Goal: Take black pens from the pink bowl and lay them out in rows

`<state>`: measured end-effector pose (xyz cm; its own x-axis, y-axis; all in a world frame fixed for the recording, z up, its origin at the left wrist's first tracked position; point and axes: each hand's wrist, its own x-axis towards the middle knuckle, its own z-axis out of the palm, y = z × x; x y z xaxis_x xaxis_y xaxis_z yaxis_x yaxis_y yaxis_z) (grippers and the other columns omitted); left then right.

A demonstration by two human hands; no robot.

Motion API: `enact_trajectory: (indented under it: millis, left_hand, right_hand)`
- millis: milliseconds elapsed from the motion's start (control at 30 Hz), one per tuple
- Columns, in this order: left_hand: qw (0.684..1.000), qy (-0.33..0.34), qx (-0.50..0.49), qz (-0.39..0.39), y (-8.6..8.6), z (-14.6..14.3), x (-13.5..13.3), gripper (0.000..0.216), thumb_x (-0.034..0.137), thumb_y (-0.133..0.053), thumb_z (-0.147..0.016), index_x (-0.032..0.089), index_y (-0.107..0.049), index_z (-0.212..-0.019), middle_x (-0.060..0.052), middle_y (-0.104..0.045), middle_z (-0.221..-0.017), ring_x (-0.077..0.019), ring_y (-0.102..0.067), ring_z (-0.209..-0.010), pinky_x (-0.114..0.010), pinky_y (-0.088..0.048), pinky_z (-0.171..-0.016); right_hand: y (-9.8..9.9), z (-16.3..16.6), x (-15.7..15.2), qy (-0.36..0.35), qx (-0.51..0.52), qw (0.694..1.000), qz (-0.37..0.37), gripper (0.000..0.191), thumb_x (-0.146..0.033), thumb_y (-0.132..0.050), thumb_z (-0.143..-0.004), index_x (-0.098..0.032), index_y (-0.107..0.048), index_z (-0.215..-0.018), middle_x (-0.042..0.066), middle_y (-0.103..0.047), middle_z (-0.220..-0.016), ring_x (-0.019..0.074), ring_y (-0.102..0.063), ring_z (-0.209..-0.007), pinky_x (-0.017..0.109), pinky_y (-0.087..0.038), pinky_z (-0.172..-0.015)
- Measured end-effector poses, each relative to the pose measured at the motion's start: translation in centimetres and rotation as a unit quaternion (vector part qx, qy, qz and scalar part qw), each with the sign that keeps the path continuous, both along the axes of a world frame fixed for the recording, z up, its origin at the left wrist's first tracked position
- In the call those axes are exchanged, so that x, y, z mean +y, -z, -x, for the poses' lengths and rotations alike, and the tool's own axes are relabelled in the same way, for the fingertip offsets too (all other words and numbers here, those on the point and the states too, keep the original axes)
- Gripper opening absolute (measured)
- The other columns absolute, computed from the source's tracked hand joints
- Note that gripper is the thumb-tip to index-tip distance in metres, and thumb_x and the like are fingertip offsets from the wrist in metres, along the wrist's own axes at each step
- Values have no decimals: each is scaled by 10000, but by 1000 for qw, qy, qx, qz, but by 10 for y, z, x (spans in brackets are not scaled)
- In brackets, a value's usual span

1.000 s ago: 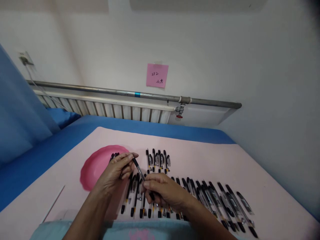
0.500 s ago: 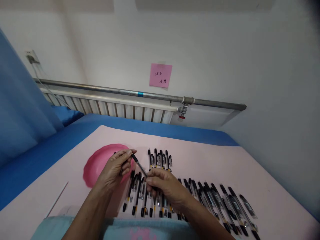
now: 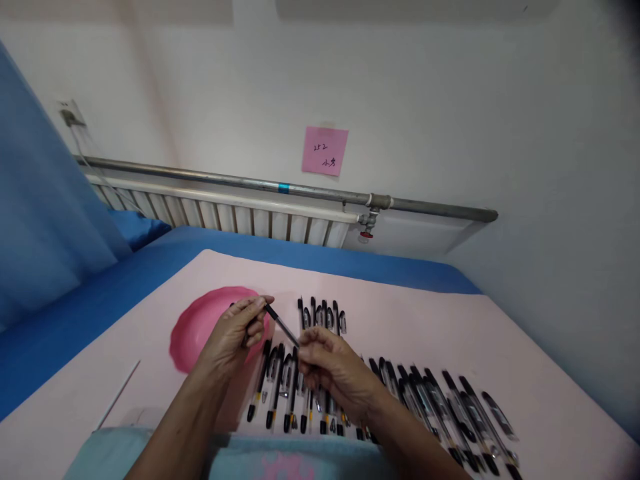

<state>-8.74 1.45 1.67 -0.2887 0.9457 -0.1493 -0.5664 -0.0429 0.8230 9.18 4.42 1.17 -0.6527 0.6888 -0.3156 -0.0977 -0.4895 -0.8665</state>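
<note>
A slim pen barrel (image 3: 283,327) with a black grip slants between my two hands above the pink sheet. The thumb and fingers of my left hand (image 3: 237,328) pinch its upper end, beside the rim of a pink bowl (image 3: 186,328). At the lower end, my right hand (image 3: 336,370) has its thumb and fingertips closed on the barrel; what else lies within those fingers is hidden. Below the hands lies a row of pen parts (image 3: 274,390), with black ends, clear caps and small metal tips, partly covered by my right hand.
More pen parts (image 3: 435,400) spread to the right, and a smaller group (image 3: 320,313) lies farther back. A thin white stick (image 3: 117,393) rests at left. Behind the pink sheet (image 3: 400,313) stand a radiator (image 3: 230,217) and a metal pipe (image 3: 320,193) with a red valve.
The right hand has shifted slightly up and right, and its fingers have loosened a little around the pen's lower end. The left hand keeps its pinch; the whole view has shifted slightly.
</note>
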Motion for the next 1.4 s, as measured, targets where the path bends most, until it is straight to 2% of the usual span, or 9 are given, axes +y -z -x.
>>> enact_trajectory:
  millis: [133, 300, 533, 733, 867, 967, 1067, 1233, 1400]
  left_hand:
    - [1000, 2, -1, 5, -2, -2, 0, 249, 267, -723, -642, 84, -670, -802, 59, -399, -521, 8, -268, -386, -119, -163, -334]
    - [1000, -10, 1, 3, -1, -4, 1, 265, 271, -733, -626, 86, -673, -806, 60, -393, -529, 7, -269, -392, -120, -171, -333]
    - [1000, -7, 5, 1, -4, -4, 0, 265, 274, -734, -621, 89, -676, -802, 61, -391, -517, 3, -280, -391, -123, -177, -335]
    - [999, -42, 7, 8, 0, -6, 0, 277, 271, -741, -609, 80, -672, -796, 52, -426, -530, 2, -292, -394, -128, -176, -331]
    - [997, -77, -1, 10, 6, -3, 3, 276, 272, -739, -614, 80, -656, -795, 63, -417, -521, 2, -290, -390, -124, -189, -327]
    - [993, -118, -25, 0, 7, 7, 5, 237, 249, -730, -626, 87, -631, -768, 63, -424, -517, 0, -292, -387, -120, -189, -317]
    - [988, -136, -72, -12, 4, 18, 5, 168, 200, -705, -634, 103, -603, -724, 50, -450, -526, -11, -319, -390, -125, -204, -310]
    - [983, -149, -110, -1, -4, 21, 3, 82, 71, -611, -624, 116, -571, -679, -26, -568, -655, -61, -472, -481, -142, -280, -319]
    - [995, -56, -76, 12, -8, 10, 0, 147, 140, -634, -666, 90, -619, -803, -9, -526, -639, -40, -407, -450, -127, -230, -295]
  right_hand:
    - [-1, 0, -1, -80, -4, 994, 79, 280, -400, -551, -766, -145, -544, -880, -10, -563, -598, 65, -471, -410, 166, -295, -344]
    - [0, 2, -2, 16, -33, 999, -10, 225, -270, -686, -658, -167, -517, -765, -58, -517, -539, 42, -431, -398, 142, -270, -341]
    - [-7, -1, 0, -75, -20, 988, 135, 254, -377, -565, -752, -135, -554, -832, -33, -509, -564, 8, -331, -344, 134, -138, -321]
    - [-1, 4, -5, 54, -105, 984, -135, 170, -326, -600, -722, -175, -524, -736, -52, -479, -563, 47, -359, -415, 178, -234, -383]
    - [1, 3, -8, 108, -199, 906, -357, 130, -313, -591, -737, -188, -572, -706, -10, -516, -619, 112, -449, -564, 230, -336, -519]
    - [2, 0, -9, 114, -224, 862, -441, 124, -318, -567, -764, -203, -584, -721, 28, -565, -717, 151, -501, -671, 254, -364, -590]
    - [2, -1, -8, 129, -204, 883, -403, 121, -312, -590, -746, -198, -567, -717, 20, -567, -711, 148, -512, -675, 256, -381, -608]
    - [5, 0, 0, 145, -95, 966, -192, 218, -355, -647, -685, -188, -515, -729, -42, -471, -581, 75, -399, -477, 190, -289, -417]
    - [6, -1, 7, 161, -8, 983, -86, 243, -320, -671, -645, -185, -483, -720, -68, -410, -527, 49, -333, -430, 154, -213, -355]
